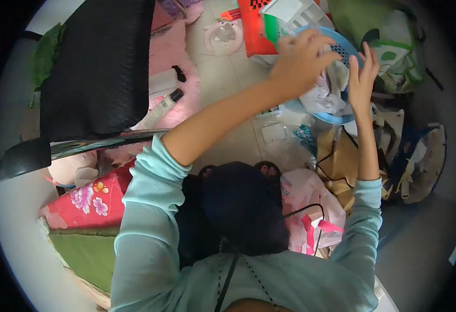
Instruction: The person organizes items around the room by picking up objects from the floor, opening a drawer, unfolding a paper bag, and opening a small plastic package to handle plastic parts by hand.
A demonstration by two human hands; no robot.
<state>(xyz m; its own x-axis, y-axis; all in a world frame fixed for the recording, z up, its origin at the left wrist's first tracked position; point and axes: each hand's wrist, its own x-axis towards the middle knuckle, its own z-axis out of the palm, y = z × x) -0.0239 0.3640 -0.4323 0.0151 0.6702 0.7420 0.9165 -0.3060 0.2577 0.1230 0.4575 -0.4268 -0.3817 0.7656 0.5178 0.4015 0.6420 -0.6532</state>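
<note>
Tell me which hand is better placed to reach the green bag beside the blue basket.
Probably the right hand: it's at the near side of the green bag, while the left hand is farther off, over the blue basket.

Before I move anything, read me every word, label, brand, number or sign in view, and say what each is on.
No text can be read.
Tube: print too small and blurred.
Clear bag: teal marks, perhaps lettering, not legible.
Red item: black checks, no legible word.
Green bag: green and white shapes, no legible word.
</note>
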